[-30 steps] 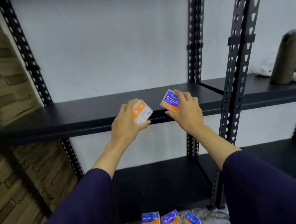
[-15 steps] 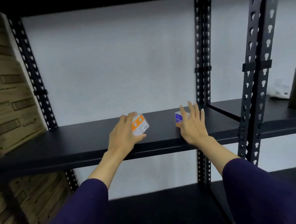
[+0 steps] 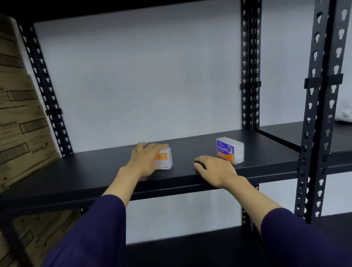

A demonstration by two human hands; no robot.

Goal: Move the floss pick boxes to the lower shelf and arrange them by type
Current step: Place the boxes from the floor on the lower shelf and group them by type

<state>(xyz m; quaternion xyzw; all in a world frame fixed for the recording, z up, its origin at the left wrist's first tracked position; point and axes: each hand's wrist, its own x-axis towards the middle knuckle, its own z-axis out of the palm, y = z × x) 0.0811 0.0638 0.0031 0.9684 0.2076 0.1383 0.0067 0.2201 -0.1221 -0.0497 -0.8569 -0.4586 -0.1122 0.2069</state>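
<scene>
Two small floss pick boxes sit on the black shelf. The left hand lies over the orange box, its fingers bent down across the top and holding it. The right hand rests flat on the shelf edge with loose fingers, holding nothing. The purple box that says "Smooth" stands upright just behind that hand. Brown cardboard boxes are stacked on the left.
</scene>
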